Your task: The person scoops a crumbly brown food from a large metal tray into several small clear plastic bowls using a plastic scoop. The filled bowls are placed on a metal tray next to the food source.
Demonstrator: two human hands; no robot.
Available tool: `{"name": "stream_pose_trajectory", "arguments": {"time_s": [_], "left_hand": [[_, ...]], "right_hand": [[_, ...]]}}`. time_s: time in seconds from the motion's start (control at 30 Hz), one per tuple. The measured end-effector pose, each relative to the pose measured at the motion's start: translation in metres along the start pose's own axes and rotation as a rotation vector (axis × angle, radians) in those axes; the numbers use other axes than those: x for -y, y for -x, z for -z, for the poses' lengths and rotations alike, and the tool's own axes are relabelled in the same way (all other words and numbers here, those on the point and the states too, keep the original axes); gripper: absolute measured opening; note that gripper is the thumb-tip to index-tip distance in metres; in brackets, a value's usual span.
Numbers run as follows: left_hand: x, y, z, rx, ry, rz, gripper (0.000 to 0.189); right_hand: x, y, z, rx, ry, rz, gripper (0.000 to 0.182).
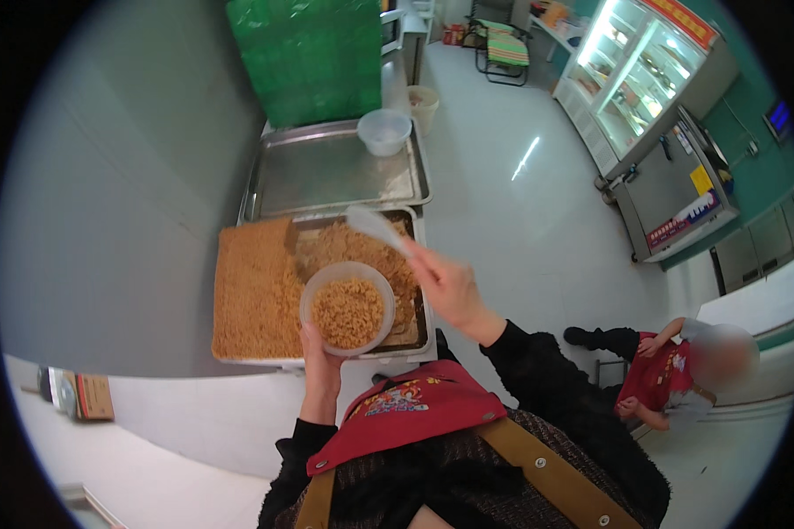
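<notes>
My left hand (pixel 320 360) grips the near-left rim of a round clear plastic tub (pixel 307 301), which holds golden-brown crumbs (pixel 349 313). In my right hand (pixel 451 284) is the handle of a pale translucent plastic scoop or spoon (pixel 372 223), its head raised above the tray and beyond the tub. Under both, a metal baking tray (pixel 429 330) carries loose brown crumbs (pixel 360 246) on its right side. A thick brown slab with a crumbly top (pixel 255 291), like a sheet of cake, takes up the left side. The tub hides part of the tray.
Behind lies a second metal tray (pixel 324 173) with a clear plastic bowl (pixel 384 132) at its corner. A green-wrapped block (pixel 311 66) stands farther back, near a white bucket (pixel 423 106). To the right are a glass-door refrigerator (pixel 635 73), a steel cabinet (pixel 668 185) and a seated person (pixel 661 370).
</notes>
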State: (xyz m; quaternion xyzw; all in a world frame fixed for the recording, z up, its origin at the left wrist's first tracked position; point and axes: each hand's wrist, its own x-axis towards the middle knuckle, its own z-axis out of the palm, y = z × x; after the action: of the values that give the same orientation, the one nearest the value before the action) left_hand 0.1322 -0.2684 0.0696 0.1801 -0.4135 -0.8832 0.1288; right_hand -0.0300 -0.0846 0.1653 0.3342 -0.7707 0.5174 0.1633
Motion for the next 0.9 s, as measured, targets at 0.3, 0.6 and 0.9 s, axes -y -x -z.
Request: {"name": "stream_pose_trajectory", "arguments": {"time_s": [0.3,0.6,0.9], "left_hand": [[0.015,-0.002,-0.039,0.222,0.017,0.179,0.072],[0.033,-0.017,-0.065,0.26,0.127,0.43,0.058],[0.039,-0.008,-0.078,0.281,0.113,0.465,0.06]], "right_hand": [[-0.087,0.001,0.091,-0.405,0.213,-0.365,0.03],[-0.06,0.063,0.131,-0.371,0.211,-0.559,0.027],[-0.066,0.079,0.127,-0.345,0.197,-0.562,0.027]]}}
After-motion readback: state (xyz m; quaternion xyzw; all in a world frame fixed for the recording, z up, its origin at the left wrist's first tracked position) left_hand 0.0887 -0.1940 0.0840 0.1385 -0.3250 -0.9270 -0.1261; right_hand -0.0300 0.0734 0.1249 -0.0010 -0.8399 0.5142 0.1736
